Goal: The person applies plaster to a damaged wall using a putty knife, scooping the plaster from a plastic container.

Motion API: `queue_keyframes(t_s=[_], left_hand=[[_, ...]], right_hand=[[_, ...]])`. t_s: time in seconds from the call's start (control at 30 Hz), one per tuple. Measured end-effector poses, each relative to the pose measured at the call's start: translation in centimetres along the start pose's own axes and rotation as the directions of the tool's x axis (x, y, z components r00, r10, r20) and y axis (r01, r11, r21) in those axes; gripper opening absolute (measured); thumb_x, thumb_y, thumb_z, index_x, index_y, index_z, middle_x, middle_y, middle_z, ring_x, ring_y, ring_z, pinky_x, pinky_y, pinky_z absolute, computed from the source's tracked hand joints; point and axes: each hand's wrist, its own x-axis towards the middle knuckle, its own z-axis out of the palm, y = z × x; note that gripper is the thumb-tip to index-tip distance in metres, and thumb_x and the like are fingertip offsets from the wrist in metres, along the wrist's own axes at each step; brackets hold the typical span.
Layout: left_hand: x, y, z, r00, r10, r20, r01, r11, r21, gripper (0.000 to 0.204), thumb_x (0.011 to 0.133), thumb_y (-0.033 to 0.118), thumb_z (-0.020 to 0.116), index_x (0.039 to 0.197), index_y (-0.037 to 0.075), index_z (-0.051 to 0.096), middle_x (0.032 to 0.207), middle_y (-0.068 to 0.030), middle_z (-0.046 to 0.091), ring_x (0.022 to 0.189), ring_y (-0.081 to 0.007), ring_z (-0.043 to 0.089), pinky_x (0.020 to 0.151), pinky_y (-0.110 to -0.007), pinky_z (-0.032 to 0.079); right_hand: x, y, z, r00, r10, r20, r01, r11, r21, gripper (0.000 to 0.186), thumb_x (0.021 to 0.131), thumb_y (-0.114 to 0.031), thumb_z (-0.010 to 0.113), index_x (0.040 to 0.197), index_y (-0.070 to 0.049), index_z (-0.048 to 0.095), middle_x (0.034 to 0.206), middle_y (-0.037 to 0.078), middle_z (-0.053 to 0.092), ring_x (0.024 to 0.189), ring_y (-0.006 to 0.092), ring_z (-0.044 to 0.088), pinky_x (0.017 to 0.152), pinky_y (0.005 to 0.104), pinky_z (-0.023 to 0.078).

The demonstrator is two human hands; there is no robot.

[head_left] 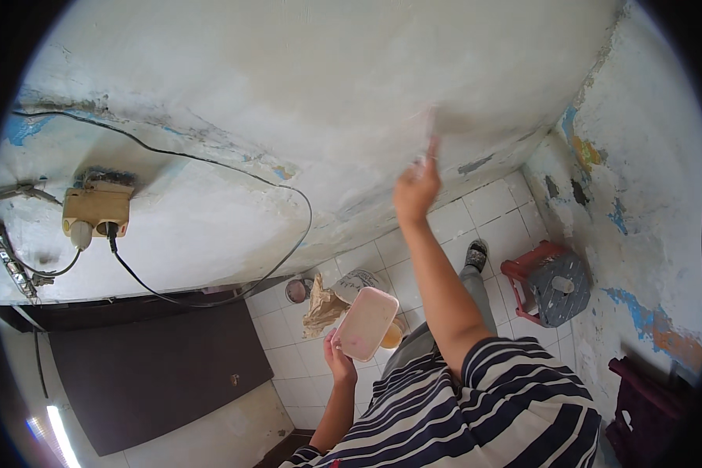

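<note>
Head view: patchy wall (304, 86) fills the twelve o'clock side.
Right hand (418, 192): closed around a blurred tool (431, 129) at one o'clock; wall contact unclear.
Left hand (341, 363): gripping the pink tray (368, 320) at six o'clock.
Wall work: apparently smoothing or spreading.
Next stroke: likely calls for even pressure, with the tray level.
</note>
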Motion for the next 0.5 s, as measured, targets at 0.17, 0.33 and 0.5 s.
queue_keyframes(t_s=[0.17,0.33,0.5], left_hand=[[0.0,0.1,-0.4,1.0,0.004,-0.031,-0.004,1.0,-0.004,0.047,0.104,0.031,0.058,0.139,0.002,0.045,0.127,-0.0118,0.059,0.116,-0.0217,0.059,0.1,-0.037,0.05],[-0.1,0.4,-2.4,0.997,0.048,-0.053,-0.047,0.998,0.028,0.045,0.105,0.028,0.057,0.139,0.002,0.044,0.128,-0.012,0.058,0.117,-0.0215,0.059,0.1,-0.036,0.05],[-0.2,0.1,-2.2,0.998,0.035,-0.05,-0.035,0.999,0.009,0.045,0.105,0.027,0.056,0.14,0.002,0.044,0.128,-0.0125,0.058,0.117,-0.0217,0.059,0.1,-0.036,0.05]], right_hand=[[-5.3,-0.3,4.5,0.97,-0.243,0.014,0.243,0.964,-0.106,0.071,0.086,0.01,0.051,0.155,0.002,0.034,0.153,0.029,0.043,0.139,0.0419,0.047,0.11,0.0441,0.047],[-7.2,-0.9,-1.6,0.97,0.022,0.241,-0.034,0.998,0.048,0.072,0.085,0.01,0.05,0.155,-0.002,0.038,0.144,0.028,0.054,0.113,0.0352,0.069,0.087,0.0375,0.055],[4.7,0.9,-2.3,0.975,-0.121,-0.186,0.098,0.987,-0.126,0.064,0.088,0.007,0.049,0.152,0.004,0.04,0.144,0.029,0.054,0.118,0.0387,0.065,0.096,0.041,0.054]])
